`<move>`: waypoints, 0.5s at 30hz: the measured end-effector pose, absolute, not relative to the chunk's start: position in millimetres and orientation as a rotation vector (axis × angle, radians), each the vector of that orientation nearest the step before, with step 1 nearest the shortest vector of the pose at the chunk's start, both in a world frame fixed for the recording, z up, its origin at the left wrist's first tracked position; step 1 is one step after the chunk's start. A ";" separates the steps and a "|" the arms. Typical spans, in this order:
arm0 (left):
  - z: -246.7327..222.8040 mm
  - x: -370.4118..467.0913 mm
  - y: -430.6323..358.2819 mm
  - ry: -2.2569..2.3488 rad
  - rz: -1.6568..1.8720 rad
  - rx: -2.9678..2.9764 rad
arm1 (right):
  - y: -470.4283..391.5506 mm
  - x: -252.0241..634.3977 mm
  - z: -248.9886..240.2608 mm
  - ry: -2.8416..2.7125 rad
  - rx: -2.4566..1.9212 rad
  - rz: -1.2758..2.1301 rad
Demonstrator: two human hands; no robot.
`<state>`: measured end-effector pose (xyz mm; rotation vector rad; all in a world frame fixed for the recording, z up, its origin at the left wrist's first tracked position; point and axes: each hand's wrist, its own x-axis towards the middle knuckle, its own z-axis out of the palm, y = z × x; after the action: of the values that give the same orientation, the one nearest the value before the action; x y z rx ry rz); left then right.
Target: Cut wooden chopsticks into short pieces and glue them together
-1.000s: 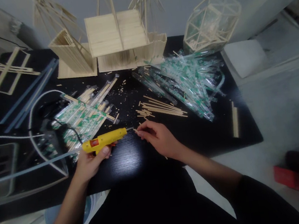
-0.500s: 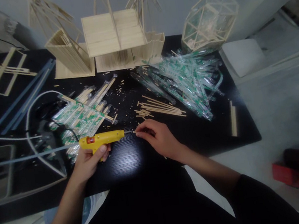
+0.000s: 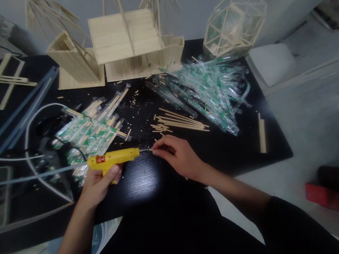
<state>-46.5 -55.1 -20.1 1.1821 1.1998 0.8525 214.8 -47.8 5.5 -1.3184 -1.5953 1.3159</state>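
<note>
My left hand (image 3: 100, 185) is wrapped round the handle of a yellow hot glue gun (image 3: 114, 157), whose nozzle points right. A long pale glue stick (image 3: 47, 175) runs out of its back end to the left. At the nozzle's tip, my right hand (image 3: 178, 155) pinches a small piece of wooden stick (image 3: 150, 149) between thumb and fingertips; most of the piece is hidden by the fingers. Just beyond the right hand, cut thin wooden sticks (image 3: 183, 121) lie in a loose fan with short offcuts at their left end.
Plastic-wrapped chopsticks (image 3: 91, 129) lie left, crumpled green-printed wrappers (image 3: 211, 92) right, all on a black table (image 3: 229, 156). A wooden stick model (image 3: 126, 34) stands at the back beside a faceted frame (image 3: 234, 27). A white cable (image 3: 27, 141) loops at left.
The whole view has shifted slightly, so everything sits a little further left. Both hands keep the same grips, with the wooden piece still at the glue gun's nozzle.
</note>
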 end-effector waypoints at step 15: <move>-7.8 -48.9 -49.4 1.446 0.629 1.303 | -45.0 225.3 6.2 -1.312 -1.350 1.364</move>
<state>-48.9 -49.4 -7.8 1.3029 1.4458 0.6292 225.3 -45.0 6.2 -1.3504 -1.3117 1.3637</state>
